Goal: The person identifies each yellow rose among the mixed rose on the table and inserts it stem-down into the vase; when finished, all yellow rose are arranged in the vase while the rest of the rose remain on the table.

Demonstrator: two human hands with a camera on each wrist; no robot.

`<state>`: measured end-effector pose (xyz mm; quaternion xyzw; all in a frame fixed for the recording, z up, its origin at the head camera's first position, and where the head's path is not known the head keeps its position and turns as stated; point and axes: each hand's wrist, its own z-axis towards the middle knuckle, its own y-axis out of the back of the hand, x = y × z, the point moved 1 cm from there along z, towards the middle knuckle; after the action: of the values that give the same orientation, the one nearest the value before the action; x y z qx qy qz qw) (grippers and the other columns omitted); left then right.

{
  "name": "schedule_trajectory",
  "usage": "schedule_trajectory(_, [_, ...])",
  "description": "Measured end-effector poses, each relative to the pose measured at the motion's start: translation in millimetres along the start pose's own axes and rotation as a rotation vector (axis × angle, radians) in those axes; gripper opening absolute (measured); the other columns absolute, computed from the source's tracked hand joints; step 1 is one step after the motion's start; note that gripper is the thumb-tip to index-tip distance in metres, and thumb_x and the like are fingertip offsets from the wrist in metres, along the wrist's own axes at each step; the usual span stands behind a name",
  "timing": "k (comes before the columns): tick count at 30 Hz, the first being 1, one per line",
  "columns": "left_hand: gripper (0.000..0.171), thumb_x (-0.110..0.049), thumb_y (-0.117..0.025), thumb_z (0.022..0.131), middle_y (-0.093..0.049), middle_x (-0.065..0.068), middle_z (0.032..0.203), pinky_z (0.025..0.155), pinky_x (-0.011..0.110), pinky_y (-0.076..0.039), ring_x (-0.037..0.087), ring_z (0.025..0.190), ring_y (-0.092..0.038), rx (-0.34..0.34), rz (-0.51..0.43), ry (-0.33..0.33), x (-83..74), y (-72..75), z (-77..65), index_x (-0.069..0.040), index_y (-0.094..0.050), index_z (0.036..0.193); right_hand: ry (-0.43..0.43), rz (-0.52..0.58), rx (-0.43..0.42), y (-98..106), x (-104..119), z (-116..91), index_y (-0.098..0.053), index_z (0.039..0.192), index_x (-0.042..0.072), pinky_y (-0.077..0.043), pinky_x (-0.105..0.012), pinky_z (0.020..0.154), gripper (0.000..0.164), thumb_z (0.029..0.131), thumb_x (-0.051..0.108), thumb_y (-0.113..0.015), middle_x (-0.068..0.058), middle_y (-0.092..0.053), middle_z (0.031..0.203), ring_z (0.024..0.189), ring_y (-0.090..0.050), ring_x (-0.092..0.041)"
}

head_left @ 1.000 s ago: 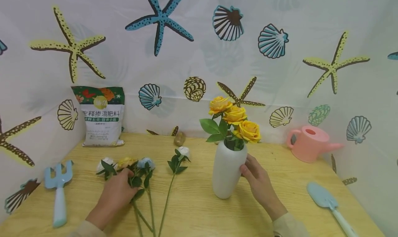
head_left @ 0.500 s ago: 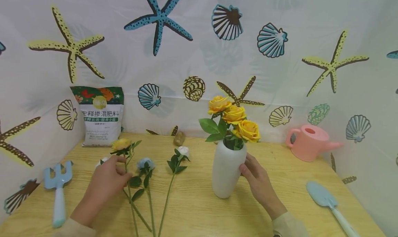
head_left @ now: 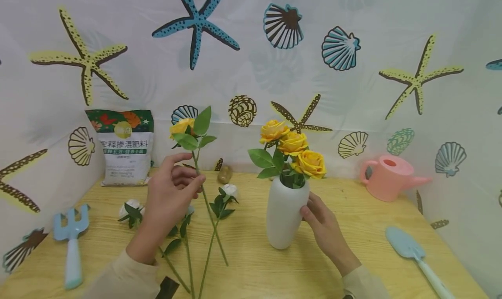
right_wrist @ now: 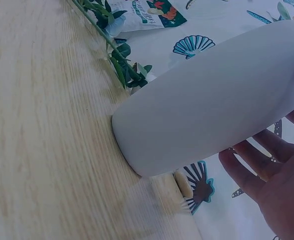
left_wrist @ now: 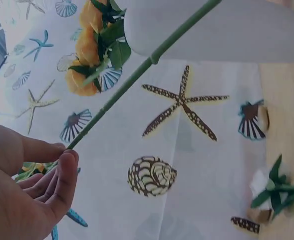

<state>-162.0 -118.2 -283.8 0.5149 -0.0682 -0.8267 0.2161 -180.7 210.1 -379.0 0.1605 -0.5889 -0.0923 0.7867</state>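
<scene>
A yellow rose [head_left: 181,127] is raised above the table in my left hand [head_left: 172,198], thumb and fingertips pinching its green stem [left_wrist: 122,93]. The stem's lower end slants down to the right. My right hand [head_left: 325,229] grips the white vase [head_left: 285,218] from the right, thumb in front and fingers behind. The vase stands slightly tilted on the table, its base [right_wrist: 132,145] touching the wood. Several yellow roses [head_left: 292,144] with green leaves stick out of its mouth. A white rose [head_left: 230,191] and another white flower [head_left: 131,207] lie left of it. A blue flower [head_left: 190,209] is mostly hidden behind my left hand.
A light blue hand fork [head_left: 72,242] lies at the left, a matching trowel [head_left: 405,243] at the right. The pink watering can [head_left: 388,177] stands back right, a fertilizer bag [head_left: 127,155] back left. A small brown object [head_left: 225,174] sits near the patterned cloth.
My left hand has picked the yellow rose up from among the lying flowers, lifting it and carrying it to the right. My right hand has stayed on the vase.
</scene>
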Motion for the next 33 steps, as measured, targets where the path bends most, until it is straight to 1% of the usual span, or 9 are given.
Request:
schedule_trajectory(6, [0.05, 0.01, -0.072, 0.086, -0.071, 0.022, 0.09, 0.062, 0.021, -0.057, 0.006, 0.065, -0.065, -0.15, -0.312, -0.176, -32.8, -29.6, 11.3, 0.002, -0.053, 0.131, 0.0, 0.015, 0.011, -0.1, 1.2, -0.4, -0.042, 0.151, 0.012, -0.054, -0.045, 0.101, 0.046, 0.107, 0.02, -0.05, -0.02, -0.049, 0.152, 0.136, -0.051, -0.041])
schedule_trajectory(10, [0.046, 0.009, -0.073, 0.086, -0.072, 0.014, 0.089, 0.065, 0.02, -0.057, 0.006, 0.068, -0.066, -0.237, -0.411, -0.296, -53.1, -40.9, 19.8, 0.002, -0.054, 0.128, 0.009, 0.015, 0.012, -0.5, 1.4, -0.9, -0.043, 0.151, 0.012, -0.054, -0.039, 0.1, 0.045, 0.107, 0.019, -0.049, -0.019, -0.051, 0.151, 0.135, -0.052, -0.041])
schedule_trajectory(13, [0.043, 0.008, -0.071, 0.087, -0.071, 0.007, 0.088, 0.065, 0.022, -0.058, 0.007, 0.069, -0.067, -0.302, -0.461, -0.379, -64.8, -46.6, 29.5, 0.002, -0.054, 0.126, 0.019, 0.01, 0.005, -0.3, 1.1, -1.2, -0.044, 0.151, 0.011, -0.055, -0.039, 0.099, 0.045, 0.107, 0.019, -0.049, -0.02, -0.052, 0.149, 0.134, -0.053, -0.041])
schedule_trajectory(16, [0.04, 0.007, -0.071, 0.089, -0.07, 0.01, 0.089, 0.066, 0.024, -0.059, 0.008, 0.072, -0.068, -0.357, -0.496, -0.442, -72.3, -52.0, 40.0, 0.003, -0.054, 0.124, 0.028, 0.01, 0.001, 0.2, 0.6, -1.0, -0.044, 0.15, 0.01, -0.055, -0.037, 0.098, 0.045, 0.107, 0.018, -0.05, -0.021, -0.052, 0.149, 0.133, -0.054, -0.041])
schedule_trajectory(20, [0.038, 0.006, -0.071, 0.089, -0.069, 0.024, 0.093, 0.069, 0.024, -0.059, 0.008, 0.077, -0.068, -0.405, -0.516, -0.49, -77.6, -61.4, 48.6, 0.006, -0.053, 0.123, 0.025, 0.018, -0.001, 1.1, 0.2, -0.5, -0.044, 0.15, 0.01, -0.053, -0.025, 0.095, 0.045, 0.107, 0.018, -0.05, -0.021, -0.051, 0.149, 0.134, -0.053, -0.042])
schedule_trajectory(22, [0.038, 0.007, -0.07, 0.089, -0.069, 0.028, 0.094, 0.07, 0.024, -0.059, 0.008, 0.077, -0.068, -0.413, -0.526, -0.512, -79.2, -66.3, 49.8, 0.008, -0.053, 0.122, 0.021, 0.021, -0.001, 1.2, 0.2, -0.2, -0.044, 0.151, 0.011, -0.051, -0.021, 0.094, 0.045, 0.107, 0.018, -0.05, -0.021, -0.051, 0.15, 0.135, -0.053, -0.041])
schedule_trajectory(26, [0.035, 0.008, -0.071, 0.088, -0.07, 0.029, 0.095, 0.071, 0.023, -0.059, 0.012, 0.075, -0.068, -0.39, -0.494, -0.55, -77.8, -74.9, 47.6, 0.012, -0.053, 0.119, 0.021, 0.027, 0.004, 1.1, 0.0, -0.2, -0.043, 0.151, 0.011, -0.05, -0.02, 0.094, 0.045, 0.107, 0.019, -0.05, -0.02, -0.05, 0.151, 0.136, -0.052, -0.041])
schedule_trajectory(30, [0.033, 0.006, -0.072, 0.088, -0.071, 0.026, 0.094, 0.07, 0.022, -0.059, 0.021, 0.072, -0.069, -0.356, -0.449, -0.535, -71.5, -83.2, 43.0, 0.013, -0.054, 0.116, 0.034, 0.021, 0.002, 1.3, -1.0, -0.7, -0.044, 0.151, 0.011, -0.052, -0.022, 0.094, 0.045, 0.107, 0.017, -0.05, -0.021, -0.053, 0.148, 0.133, -0.054, -0.041])
schedule_trajectory(33, [0.03, 0.005, -0.072, 0.089, -0.071, 0.025, 0.091, 0.068, 0.021, -0.058, 0.028, 0.068, -0.067, -0.339, -0.445, -0.507, -66.8, -89.7, 39.5, 0.012, -0.056, 0.112, 0.041, 0.019, -0.004, 1.7, -1.7, -0.9, -0.044, 0.15, 0.011, -0.053, -0.023, 0.093, 0.044, 0.107, 0.017, -0.05, -0.022, -0.055, 0.146, 0.131, -0.056, -0.039])
